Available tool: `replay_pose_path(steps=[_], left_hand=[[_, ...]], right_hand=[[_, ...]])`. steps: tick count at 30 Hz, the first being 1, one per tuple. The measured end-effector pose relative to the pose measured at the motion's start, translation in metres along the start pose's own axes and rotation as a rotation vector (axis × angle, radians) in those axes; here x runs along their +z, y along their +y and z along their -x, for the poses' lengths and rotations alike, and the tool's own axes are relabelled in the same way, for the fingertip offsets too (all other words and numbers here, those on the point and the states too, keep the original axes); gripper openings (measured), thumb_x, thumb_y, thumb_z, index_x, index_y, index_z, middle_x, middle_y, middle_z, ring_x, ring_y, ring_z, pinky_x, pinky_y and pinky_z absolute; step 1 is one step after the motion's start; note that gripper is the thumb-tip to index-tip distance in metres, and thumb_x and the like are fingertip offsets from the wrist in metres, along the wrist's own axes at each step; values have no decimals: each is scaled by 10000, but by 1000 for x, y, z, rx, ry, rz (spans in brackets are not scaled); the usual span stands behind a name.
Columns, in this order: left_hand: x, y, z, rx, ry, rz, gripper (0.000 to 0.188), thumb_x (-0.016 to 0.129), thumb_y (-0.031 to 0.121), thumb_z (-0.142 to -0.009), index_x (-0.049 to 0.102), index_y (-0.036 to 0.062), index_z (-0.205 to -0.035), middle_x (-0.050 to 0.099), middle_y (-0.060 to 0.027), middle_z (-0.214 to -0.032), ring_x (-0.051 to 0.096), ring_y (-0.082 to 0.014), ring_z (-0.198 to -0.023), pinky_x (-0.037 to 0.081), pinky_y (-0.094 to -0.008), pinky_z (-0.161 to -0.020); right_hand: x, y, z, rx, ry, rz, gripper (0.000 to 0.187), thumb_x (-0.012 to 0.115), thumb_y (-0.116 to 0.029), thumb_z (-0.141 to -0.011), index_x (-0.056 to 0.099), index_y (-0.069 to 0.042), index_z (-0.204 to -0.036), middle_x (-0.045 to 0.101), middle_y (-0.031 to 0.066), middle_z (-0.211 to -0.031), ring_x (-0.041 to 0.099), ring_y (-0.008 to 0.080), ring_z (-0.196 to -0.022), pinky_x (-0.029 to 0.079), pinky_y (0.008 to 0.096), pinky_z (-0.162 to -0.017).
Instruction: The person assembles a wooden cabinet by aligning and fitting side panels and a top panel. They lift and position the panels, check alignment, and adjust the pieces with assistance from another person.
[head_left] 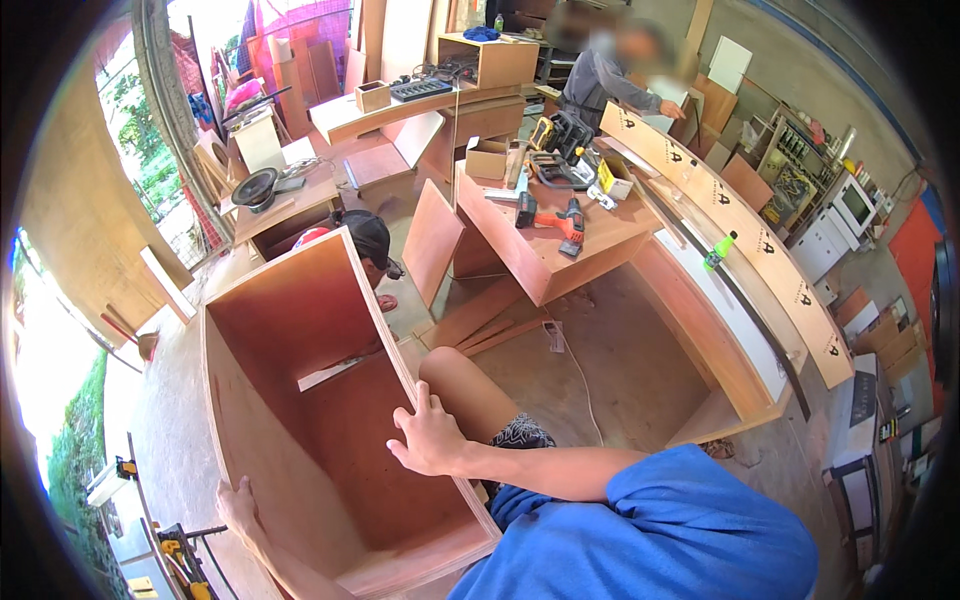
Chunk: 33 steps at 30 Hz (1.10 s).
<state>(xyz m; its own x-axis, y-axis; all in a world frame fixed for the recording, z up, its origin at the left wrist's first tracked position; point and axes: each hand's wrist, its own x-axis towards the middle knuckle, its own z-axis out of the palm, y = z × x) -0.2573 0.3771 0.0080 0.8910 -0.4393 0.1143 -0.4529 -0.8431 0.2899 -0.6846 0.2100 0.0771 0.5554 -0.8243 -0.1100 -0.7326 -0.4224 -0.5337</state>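
In front of me stands an open plywood cabinet box (372,278), with bare wood edges and a reddish-brown inside. My left hand (242,512) has its fingers hooked over the left edge of the box. On the opposite edge, my right hand (428,436) grips the rim, its thumb pointing inward over the opening. A light strip (340,371) shows low at the far end inside the box. Just beyond the box, a co-worker in a dark cap (366,238) crouches low, partly hidden by the box wall.
A workbench to the right carries an orange cordless drill (566,228) and an open black tool case (568,135). A long curved board (730,215) runs behind a green bottle (719,251). Another person (600,75) stands behind. Yellow-black clamps (178,560) lie at lower left.
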Motion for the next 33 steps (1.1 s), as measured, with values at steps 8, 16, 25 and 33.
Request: replay_pose_path(steps=[8, 16, 25, 33], left_hand=[[-6, 21, 4, -44, -58, -19, 653, 802, 359, -929, 641, -8, -1444, 713, -252, -1371, 679, -428, -1286, 530, -500, -1094], [-14, 29, 6, -113, -146, -2, 664, 750, 328, -1000, 558, -18, -1534, 620, -242, -1517, 585, -400, -1419, 457, -465, -1196], [-23, 35, 9, -75, -173, -56, 688, 737, 332, -993, 540, -37, -1540, 600, -252, -1539, 577, -401, -1432, 461, -464, -1198], [-28, 43, 14, -72, -166, -59, 656, 742, 306, -1001, 558, -40, -1527, 615, -257, -1517, 579, -406, -1425, 459, -454, -1197]], right_hand=[[2, 6, -8, -47, 126, 33, 466, 787, -386, -933, 647, -27, -1195, 368, 359, -1439, 570, 541, -1221, 630, 582, -907], [6, 10, -8, -61, 145, 39, 457, 790, -383, -930, 648, -34, -1188, 368, 360, -1434, 574, 547, -1211, 627, 586, -910], [11, 12, -10, -60, 137, 33, 442, 799, -384, -922, 652, -51, -1174, 379, 350, -1419, 563, 550, -1230, 624, 590, -920], [12, 13, -10, -73, 157, 33, 447, 802, -388, -919, 654, -56, -1180, 378, 362, -1429, 551, 559, -1251, 620, 593, -930]])
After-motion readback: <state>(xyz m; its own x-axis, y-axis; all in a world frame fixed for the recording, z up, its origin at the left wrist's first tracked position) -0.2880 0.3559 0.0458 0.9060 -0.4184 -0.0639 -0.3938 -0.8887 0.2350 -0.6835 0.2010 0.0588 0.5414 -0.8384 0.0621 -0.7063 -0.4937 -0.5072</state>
